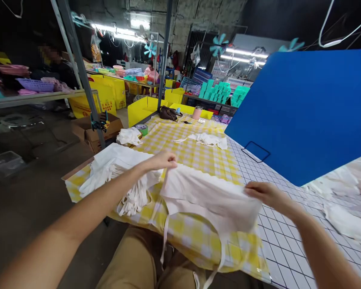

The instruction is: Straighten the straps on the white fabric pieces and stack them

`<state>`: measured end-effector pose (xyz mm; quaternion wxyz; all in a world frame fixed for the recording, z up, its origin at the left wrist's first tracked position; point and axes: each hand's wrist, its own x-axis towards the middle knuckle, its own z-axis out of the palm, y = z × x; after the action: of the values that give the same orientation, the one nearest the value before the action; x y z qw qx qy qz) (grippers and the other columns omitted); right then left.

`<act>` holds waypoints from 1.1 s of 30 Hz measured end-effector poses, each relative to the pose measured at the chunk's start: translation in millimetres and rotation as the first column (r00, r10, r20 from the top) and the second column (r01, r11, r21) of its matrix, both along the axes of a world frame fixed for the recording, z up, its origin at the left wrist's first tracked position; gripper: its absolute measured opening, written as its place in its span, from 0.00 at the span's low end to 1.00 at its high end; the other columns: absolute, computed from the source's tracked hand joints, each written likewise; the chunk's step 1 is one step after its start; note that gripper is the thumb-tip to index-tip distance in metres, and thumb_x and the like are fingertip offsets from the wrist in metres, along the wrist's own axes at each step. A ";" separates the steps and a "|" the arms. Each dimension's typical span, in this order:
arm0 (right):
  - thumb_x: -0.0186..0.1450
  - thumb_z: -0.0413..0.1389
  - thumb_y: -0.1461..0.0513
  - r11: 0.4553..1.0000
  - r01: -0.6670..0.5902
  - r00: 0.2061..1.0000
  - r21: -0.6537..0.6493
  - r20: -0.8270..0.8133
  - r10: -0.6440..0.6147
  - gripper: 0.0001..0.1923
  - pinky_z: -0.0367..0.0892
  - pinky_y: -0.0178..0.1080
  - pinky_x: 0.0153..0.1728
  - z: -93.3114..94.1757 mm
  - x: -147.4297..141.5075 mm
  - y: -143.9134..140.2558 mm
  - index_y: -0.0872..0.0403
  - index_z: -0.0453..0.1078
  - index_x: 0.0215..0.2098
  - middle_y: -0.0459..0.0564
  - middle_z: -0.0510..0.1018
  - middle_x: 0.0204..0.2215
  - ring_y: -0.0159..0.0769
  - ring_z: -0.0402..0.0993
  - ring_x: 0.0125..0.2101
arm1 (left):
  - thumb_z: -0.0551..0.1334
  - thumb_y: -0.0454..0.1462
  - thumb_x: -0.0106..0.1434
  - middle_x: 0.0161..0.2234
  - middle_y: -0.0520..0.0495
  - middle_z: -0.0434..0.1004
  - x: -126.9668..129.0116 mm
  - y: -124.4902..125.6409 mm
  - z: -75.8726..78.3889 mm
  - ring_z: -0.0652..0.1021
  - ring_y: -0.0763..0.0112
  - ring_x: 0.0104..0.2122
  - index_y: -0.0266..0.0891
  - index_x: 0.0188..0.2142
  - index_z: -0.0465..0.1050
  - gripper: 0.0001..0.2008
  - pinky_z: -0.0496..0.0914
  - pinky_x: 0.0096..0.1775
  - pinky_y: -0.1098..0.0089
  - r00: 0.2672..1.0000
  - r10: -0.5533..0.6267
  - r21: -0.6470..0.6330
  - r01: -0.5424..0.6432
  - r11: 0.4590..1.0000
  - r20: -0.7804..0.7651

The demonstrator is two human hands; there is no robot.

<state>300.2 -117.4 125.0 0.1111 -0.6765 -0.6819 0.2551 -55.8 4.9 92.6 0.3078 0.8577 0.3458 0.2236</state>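
Note:
A white strappy bra top (207, 196) is stretched upside down between my hands, its straps hanging over the table's near edge. My left hand (162, 160) pinches one end of its scalloped band. At the other end, my right hand (263, 193) grips the band with fingers curled over it. Left of the top lies a stack of white tops (117, 158), with a bunch of straps (135, 200) spilling toward me. Another white garment (209, 139) lies crumpled farther back on the yellow checked cloth (192, 156).
A large blue board (313, 112) leans over the white grid-patterned surface (282, 241) at right, with white fabric (349, 218) beside it. A metal post (84, 72) rises at left near a cardboard box (99, 130). Green tape (142, 129), a dark bag (168, 113) and a pink cup (197, 112) sit farther back.

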 end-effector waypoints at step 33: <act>0.61 0.44 0.53 0.830 0.510 0.827 0.226 0.136 -0.546 0.20 0.64 0.43 0.40 -139.9 12.8 12.7 0.56 0.68 0.42 0.57 0.74 0.41 0.44 0.69 0.42 | 0.51 0.35 0.63 0.53 0.30 0.63 52.9 7.4 -109.5 0.68 0.57 0.52 0.28 0.49 0.63 0.17 0.64 0.49 0.63 0.863 0.325 0.219 -0.257 0.941 -0.386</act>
<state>312.9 -104.7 -14.9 0.1708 -0.8478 -0.4950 0.0842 -2.8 12.3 -16.9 0.1196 0.8452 0.5099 0.1064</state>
